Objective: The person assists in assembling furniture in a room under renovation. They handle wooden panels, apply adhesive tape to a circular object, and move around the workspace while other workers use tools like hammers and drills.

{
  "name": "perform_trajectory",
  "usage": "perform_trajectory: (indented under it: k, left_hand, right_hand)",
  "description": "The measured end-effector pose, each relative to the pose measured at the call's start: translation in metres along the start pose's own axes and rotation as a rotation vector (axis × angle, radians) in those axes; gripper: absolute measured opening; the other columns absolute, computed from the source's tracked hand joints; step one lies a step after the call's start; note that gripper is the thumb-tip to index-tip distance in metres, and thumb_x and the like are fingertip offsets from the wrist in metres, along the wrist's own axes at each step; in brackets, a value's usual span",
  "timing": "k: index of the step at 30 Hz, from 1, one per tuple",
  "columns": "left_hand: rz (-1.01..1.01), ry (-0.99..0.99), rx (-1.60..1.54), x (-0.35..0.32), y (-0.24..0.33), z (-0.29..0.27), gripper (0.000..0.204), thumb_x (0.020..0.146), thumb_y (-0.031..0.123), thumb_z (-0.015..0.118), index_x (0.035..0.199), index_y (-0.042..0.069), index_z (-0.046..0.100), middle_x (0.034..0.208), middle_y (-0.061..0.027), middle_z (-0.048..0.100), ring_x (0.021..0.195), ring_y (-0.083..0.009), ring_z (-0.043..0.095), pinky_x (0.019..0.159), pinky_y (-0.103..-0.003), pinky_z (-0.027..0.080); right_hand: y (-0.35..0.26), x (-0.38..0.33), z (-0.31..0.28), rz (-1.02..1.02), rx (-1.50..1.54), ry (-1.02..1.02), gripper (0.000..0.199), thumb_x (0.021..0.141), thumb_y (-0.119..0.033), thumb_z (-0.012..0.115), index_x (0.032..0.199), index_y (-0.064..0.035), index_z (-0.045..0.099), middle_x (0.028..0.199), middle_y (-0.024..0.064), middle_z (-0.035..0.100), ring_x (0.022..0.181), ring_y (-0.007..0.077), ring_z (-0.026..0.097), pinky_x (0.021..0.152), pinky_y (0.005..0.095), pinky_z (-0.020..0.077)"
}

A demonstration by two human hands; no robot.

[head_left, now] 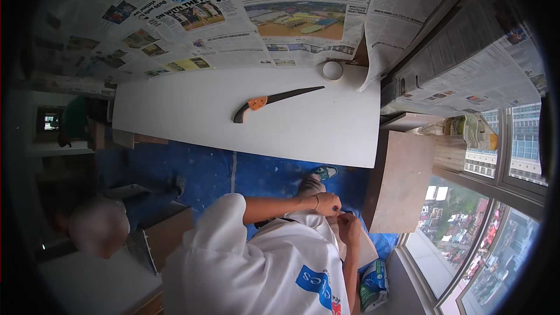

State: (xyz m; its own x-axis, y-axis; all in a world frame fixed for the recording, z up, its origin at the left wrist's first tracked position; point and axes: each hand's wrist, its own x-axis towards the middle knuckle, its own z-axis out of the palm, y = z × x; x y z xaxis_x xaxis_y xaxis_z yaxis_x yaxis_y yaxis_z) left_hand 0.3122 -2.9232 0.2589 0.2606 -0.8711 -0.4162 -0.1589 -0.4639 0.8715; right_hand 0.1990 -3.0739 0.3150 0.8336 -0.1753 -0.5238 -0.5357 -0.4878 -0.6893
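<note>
Both hands are close together in front of my waist, over my lap. My left hand (328,203) is closed, its fingers curled in, with a dark band round the wrist. Right beside it, my right hand (349,227) is also closed, fingertips turned toward the left one. Whatever lies between the fingers is too small or hidden to make out. Beyond my hands, a pruning-style hand saw (257,103) with an orange and black handle lies on a white tabletop (192,108), its dark blade pointing to the right. Neither hand touches it.
A roll of tape (332,70) sits at the table's far edge, below newspaper (303,17) covering the wall. Plywood (399,181) stands at right by the window (449,216); a blue-green package (374,286) is below. Blue sheeting (274,178) covers the floor. Another person (99,227) is at left.
</note>
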Motion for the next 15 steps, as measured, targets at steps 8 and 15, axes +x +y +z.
perform_trajectory:
  k: [8,15]
  left_hand:
    - [0.161,-0.28,0.115,0.005,0.01,-0.048,0.021,0.073,0.029,0.069,0.079,0.01,0.074,0.079,-0.0111,0.071,0.076,-0.0276,0.068,0.069,-0.038,0.052]
    - [0.174,-0.36,0.165,0.038,0.03,-0.02,0.021,0.072,0.027,0.075,0.079,0.007,0.072,0.079,-0.0114,0.07,0.075,-0.0252,0.067,0.068,-0.037,0.051]
  right_hand:
    - [-0.054,0.013,-0.012,-0.197,-0.281,0.087,0.005,0.074,-0.005,0.066,0.075,-0.0057,0.071,0.078,0.017,0.066,0.075,0.0358,0.066,0.068,0.041,0.0519]
    - [-0.02,-0.024,-0.015,-0.044,-0.239,0.292,0.004,0.073,-0.007,0.067,0.074,-0.0053,0.071,0.078,0.0169,0.066,0.07,0.0336,0.065,0.066,0.0385,0.0517]
